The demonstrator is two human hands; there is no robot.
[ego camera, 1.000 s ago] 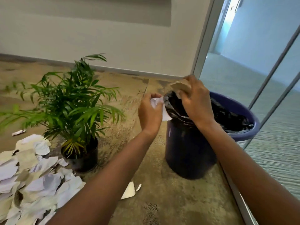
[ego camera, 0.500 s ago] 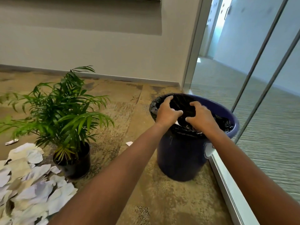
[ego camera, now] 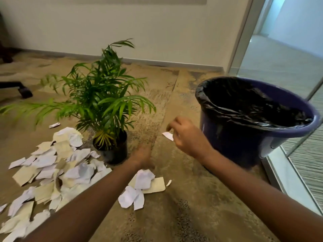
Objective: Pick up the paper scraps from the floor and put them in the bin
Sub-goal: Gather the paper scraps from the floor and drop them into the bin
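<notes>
A dark blue bin (ego camera: 234,142) with a black liner stands on the carpet at the right. Many torn white and beige paper scraps (ego camera: 57,172) lie in a heap at the left. A smaller cluster of scraps (ego camera: 145,182) lies in the middle. My left hand (ego camera: 142,157) is blurred, low over that cluster, and holds nothing. To the left of the bin, my right hand (ego camera: 186,137) hangs with loosely curled fingers. Right beside those fingers, one small white scrap (ego camera: 168,136) lies on the floor.
A potted palm (ego camera: 104,102) in a black pot (ego camera: 113,152) stands between the heap and the bin. A chair caster (ego camera: 25,91) shows at the far left. A glass wall with a metal sill (ego camera: 286,182) runs behind the bin on the right.
Both hands dropped their scraps into the bin, then drew back out and down to the left. The view has tilted down and left toward the scraps on the floor.
</notes>
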